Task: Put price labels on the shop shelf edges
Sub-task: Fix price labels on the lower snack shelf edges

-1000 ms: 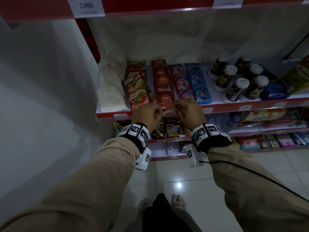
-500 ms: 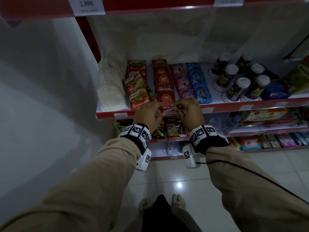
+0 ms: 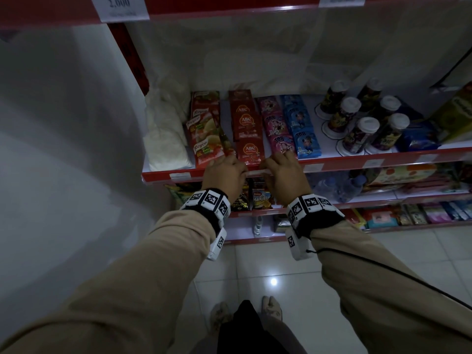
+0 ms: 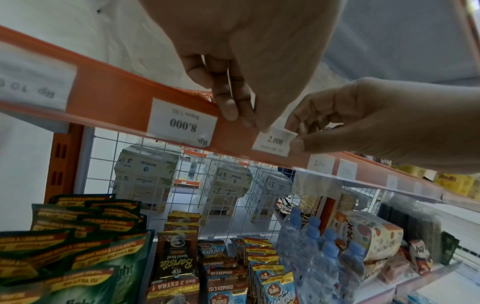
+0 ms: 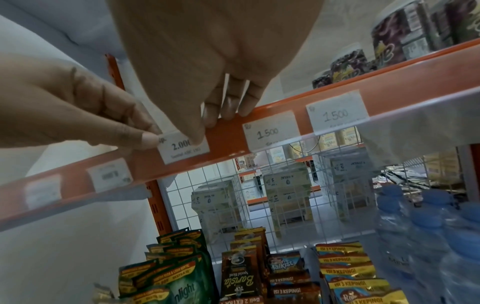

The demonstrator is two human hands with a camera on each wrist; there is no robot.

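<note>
Price label "2.000" [image 4: 273, 143]: lies against red shelf edge [image 4: 124, 102], below ABC sachets [image 3: 249, 151]. Left hand [image 4: 241, 67] pinches its left end, right hand [image 4: 363, 121] pinches its right end, likely to keep it level while seating it behind the clear strip

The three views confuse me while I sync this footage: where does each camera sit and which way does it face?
Head: worn on the head, looks forward and down at the shelf edge; both sleeves, both hands and feet show.
Left wrist: under the left hand, looks up along it at the 2.000 label.
Right wrist: under the right hand, looks up at the same label.
Shared: both hands and that label.
</note>
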